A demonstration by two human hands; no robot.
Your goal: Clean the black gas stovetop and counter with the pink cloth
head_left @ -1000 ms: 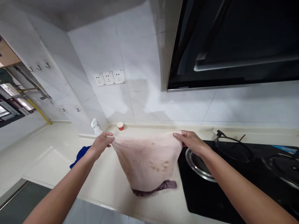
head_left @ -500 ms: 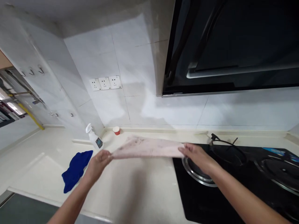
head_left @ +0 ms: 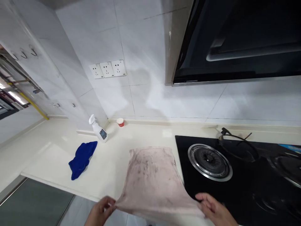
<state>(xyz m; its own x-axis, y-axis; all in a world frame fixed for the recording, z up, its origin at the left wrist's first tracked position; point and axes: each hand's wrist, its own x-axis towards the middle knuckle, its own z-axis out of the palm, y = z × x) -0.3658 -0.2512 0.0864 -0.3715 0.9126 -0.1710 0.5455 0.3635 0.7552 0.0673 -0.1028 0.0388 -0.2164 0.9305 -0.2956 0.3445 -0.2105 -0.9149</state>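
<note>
A pale pink cloth (head_left: 152, 175) with dark smudges is spread between my two hands. Its far edge lies on the cream countertop (head_left: 110, 163), and its near edge is lifted at the counter's front. My left hand (head_left: 101, 209) pinches the near left corner. At the near right corner, beside the cooktop, my right hand (head_left: 213, 207) grips the cloth between thumb and fingers. A crumpled blue cloth (head_left: 82, 159) lies on the counter to the left. Behind it a white spray bottle (head_left: 98, 129) stands near a small red and white cup (head_left: 120, 122).
The black cooktop (head_left: 195, 169) with a round metal burner (head_left: 210, 161) fills the right side. A dark curved-handled object (head_left: 235, 141) rests at its back. Overhead hangs a black range hood (head_left: 235, 40). Wall sockets (head_left: 108, 69) and hooks (head_left: 33, 52) are at the left.
Both hands have come down and toward me with the pink cloth. It was stretched in a narrow strip in the air; now it is spread out, its far edge on the counter.
</note>
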